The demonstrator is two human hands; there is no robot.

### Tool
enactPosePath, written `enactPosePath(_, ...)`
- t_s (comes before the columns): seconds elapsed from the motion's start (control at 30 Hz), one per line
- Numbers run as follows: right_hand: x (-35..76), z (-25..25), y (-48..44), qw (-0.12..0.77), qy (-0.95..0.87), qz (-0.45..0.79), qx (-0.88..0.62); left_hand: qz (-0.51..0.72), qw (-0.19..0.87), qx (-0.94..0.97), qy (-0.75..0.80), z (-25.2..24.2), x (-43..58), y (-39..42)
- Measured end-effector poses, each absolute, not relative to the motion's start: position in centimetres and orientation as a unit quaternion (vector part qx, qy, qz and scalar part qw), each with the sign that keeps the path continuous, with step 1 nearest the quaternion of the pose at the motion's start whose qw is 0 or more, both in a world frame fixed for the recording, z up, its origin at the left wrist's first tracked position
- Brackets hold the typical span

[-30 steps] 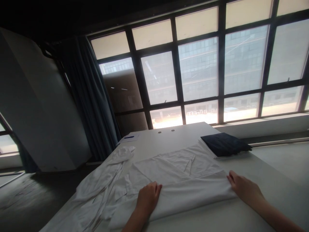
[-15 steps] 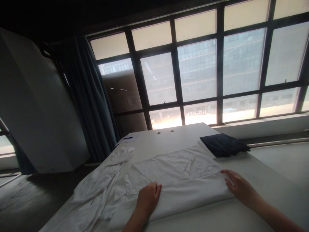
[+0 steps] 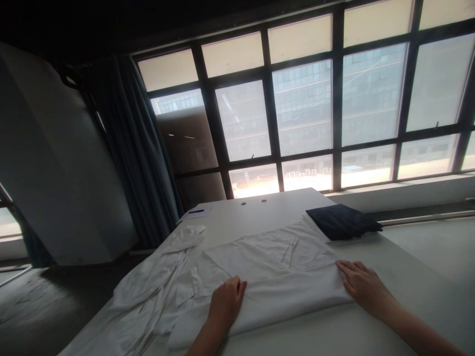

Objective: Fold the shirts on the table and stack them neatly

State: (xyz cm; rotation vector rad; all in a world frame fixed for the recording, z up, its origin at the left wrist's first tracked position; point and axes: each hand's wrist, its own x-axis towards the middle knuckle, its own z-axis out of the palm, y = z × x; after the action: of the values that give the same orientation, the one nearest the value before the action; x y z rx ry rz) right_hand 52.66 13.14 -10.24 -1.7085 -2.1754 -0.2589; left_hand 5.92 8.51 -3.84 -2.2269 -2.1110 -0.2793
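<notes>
Right hand (image 3: pixel 365 287) shifted left since a second ago, pinch released, fingers now laid on the right end of the folded white garment (image 3: pixel 285 296), lower centre of frame. Left hand (image 3: pixel 227 299) curled on it, can't tell if gripping cloth. Rumpled white garment (image 3: pixel 156 277) lower left, folded navy cloth (image 3: pixel 341 220) right of centre.

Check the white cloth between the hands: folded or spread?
Partly folded: the white cloth has a near strip turned over, edge running from left hand to right hand.
</notes>
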Motion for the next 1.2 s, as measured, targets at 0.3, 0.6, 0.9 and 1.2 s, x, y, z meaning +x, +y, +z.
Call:
enactPosePath(0.3, 52.1, -10.1, 12.7, 0.149, -0.757, -0.077, -0.632, -0.194, 0.109, -0.805, -0.550, -2.0, 7.4, 7.0)
enactPosePath(0.6, 52.4, -9.9, 12.7, 0.165, -0.765, -0.073, -0.618, -0.056, -0.088, -0.861, -0.497, -3.4, 9.4, 5.2)
enactPosePath(0.9, 50.2, -8.7, 11.9, 0.197, -0.753, -0.122, -0.616, -0.047, -0.111, -0.845, -0.522, -2.9, 9.3, 4.8)
enactPosePath(1.2, 32.6, -8.0, 8.4, 0.192, -0.916, 0.083, -0.342, -0.053, -0.086, -0.848, -0.520, -2.8, 9.5, 4.6)
